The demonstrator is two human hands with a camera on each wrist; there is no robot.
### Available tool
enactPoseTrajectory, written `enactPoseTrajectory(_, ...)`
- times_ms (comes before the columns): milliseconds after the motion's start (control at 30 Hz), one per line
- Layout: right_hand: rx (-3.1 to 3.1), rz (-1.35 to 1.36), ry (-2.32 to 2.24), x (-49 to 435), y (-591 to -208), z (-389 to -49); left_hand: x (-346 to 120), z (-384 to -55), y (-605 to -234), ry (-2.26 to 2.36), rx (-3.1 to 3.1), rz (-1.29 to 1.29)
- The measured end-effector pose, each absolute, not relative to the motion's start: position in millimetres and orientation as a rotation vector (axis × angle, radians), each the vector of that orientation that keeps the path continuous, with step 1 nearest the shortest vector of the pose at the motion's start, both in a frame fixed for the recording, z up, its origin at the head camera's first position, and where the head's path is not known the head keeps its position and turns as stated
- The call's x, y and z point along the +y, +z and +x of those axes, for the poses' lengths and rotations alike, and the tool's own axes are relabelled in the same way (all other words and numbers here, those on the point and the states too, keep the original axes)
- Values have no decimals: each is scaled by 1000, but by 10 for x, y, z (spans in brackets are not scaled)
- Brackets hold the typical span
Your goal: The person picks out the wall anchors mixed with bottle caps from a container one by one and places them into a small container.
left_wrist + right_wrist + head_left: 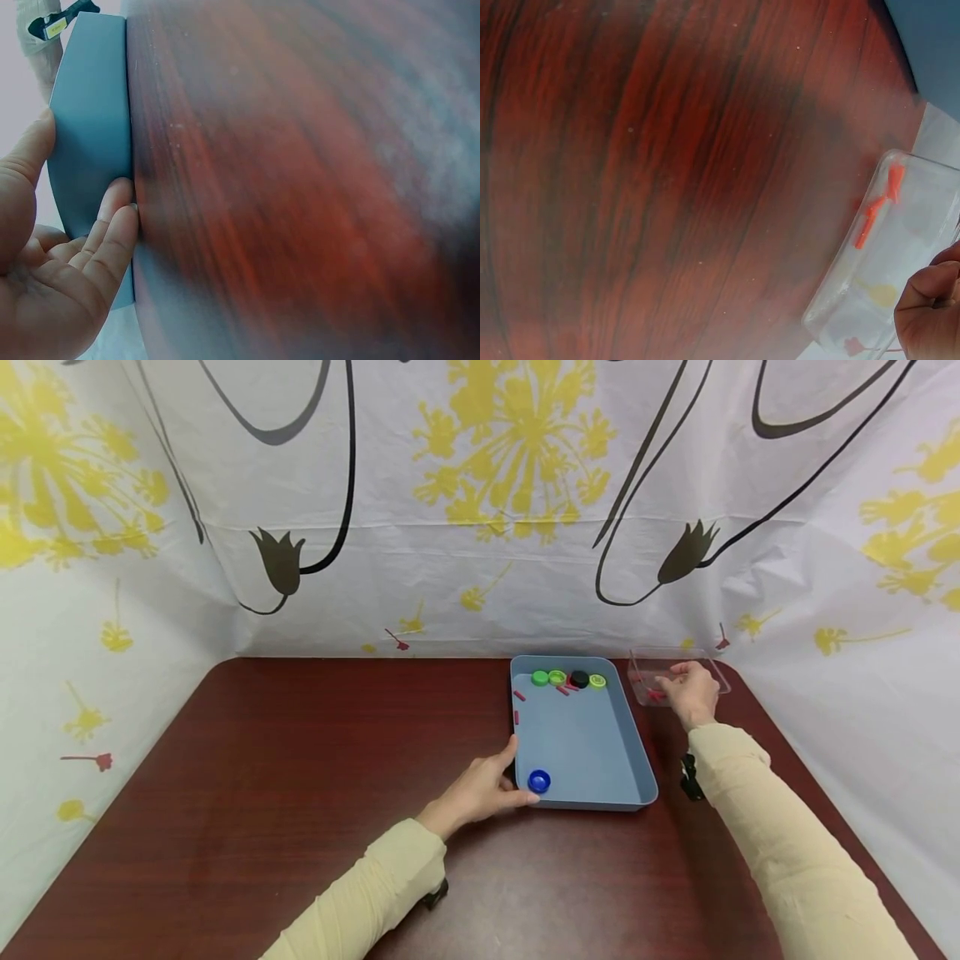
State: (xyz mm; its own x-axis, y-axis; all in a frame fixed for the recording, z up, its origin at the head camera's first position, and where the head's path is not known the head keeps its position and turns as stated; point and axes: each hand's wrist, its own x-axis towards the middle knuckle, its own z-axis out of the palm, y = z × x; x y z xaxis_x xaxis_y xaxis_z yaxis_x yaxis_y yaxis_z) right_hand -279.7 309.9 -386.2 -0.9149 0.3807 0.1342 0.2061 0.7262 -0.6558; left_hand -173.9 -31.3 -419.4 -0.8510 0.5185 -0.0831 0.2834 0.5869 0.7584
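Note:
A blue-grey tray (581,747) lies on the table. My left hand (480,789) grips its near-left corner, thumb along the front wall and fingers on the left side. In the left wrist view, the thumb and fingers touch the tray wall (94,97). Inside the tray, near that corner, is a blue cap (539,781). My right hand (692,693) is over a clear plastic box (922,225) right of the tray, fingers bent. Several small red sticks (868,223) lie in the box. Whether the fingertips hold anything is hidden.
Along the tray's far end sit a green cap (540,677), yellow-green caps (597,681) and a black cap (580,679), with several red sticks (562,691) nearby. A patterned white cloth (450,585) hangs behind the dark wooden table (300,760).

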Motion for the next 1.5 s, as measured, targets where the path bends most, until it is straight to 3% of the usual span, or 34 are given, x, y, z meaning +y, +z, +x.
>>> enactPoseTrajectory(267,-2644,-359,998,2975,-3770,-2838,-317,-1745,-4192,1121,2525,660)
enactPoseTrajectory(700,-2602,-22,1204,2342,-3565,-2890,-309,-1754,-4196,1137,2518,658)
enactPoseTrajectory(1067,-2772,197,1452,1937,-3735,-2886,-309,-1750,-4199,1144,2512,644)
enactPoseTrajectory(1500,-3036,532,1340,1653,-3955,-2848,-303,-1749,-4195,1154,2504,669)
